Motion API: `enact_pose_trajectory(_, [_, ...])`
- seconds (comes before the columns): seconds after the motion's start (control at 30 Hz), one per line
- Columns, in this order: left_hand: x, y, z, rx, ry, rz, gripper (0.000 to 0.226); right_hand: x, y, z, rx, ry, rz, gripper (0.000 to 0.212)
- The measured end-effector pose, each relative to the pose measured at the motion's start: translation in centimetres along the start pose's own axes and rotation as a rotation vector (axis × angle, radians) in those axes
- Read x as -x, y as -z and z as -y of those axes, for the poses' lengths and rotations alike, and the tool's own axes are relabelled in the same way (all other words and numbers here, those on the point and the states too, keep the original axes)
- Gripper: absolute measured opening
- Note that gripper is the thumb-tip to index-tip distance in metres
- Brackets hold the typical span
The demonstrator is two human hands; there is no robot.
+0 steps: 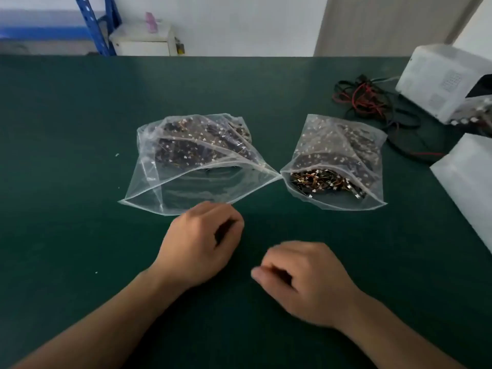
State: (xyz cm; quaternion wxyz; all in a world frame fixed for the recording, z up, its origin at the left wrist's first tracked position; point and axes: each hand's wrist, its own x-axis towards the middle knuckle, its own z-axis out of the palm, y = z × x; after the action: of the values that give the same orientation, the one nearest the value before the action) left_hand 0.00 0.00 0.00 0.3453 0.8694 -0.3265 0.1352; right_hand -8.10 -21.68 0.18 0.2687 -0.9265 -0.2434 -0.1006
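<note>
Two clear plastic zip bags lie on a dark green table [80,123], mouths toward me and gaping. The left bag [191,161] holds dark small wired parts pushed to its far end. The right bag [338,161] holds similar parts, with thin wires and white connectors showing at its mouth. My left hand [205,241] sits just below the left bag's mouth, fingers curled loosely, holding nothing that I can see. My right hand [303,278] hovers over the table nearer me, fingers loosely curled, slightly blurred, with nothing in it.
A tangle of red and black cables [372,102] lies at the back right beside a white box-shaped device [442,78]. A white sheet or box [468,182] lies at the right edge. Blue shelving [93,25] and a white cabinet [143,38] stand beyond the table.
</note>
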Motion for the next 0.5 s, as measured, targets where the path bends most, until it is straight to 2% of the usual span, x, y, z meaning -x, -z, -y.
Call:
enact_pose_trajectory(0.17, [-0.4, 0.2, 1.1, -0.193, 0.030, -0.110, 0.013, -6.8, -1.7, -1.4, 0.060, -0.062, -0.203, 0.029])
enact_pose_trajectory(0.27, [-0.3, 0.1, 1.6, -0.211, 0.153, -0.100, 0.022, -7.5, -2.5, -1.9, 0.065, -0.039, -0.283, 0.011])
enact_pose_trajectory(0.3, [-0.3, -0.1, 1.7, -0.212, 0.193, -0.077, 0.031, -7.4, -2.5, -2.1, 0.089, -0.041, -0.272, 0.012])
enact_pose_trajectory(0.4, [-1.4, -0.3, 1.9, -0.214, 0.263, -0.029, 0.056, -6.9, -2.5, -2.4, 0.183, -0.062, -0.139, 0.039])
enact_pose_trajectory(0.5, [-3.6, -0.2, 2.3, -0.281, 0.308, 0.008, 0.053, -6.3, -2.4, -1.6, 0.245, -0.127, -0.057, 0.056])
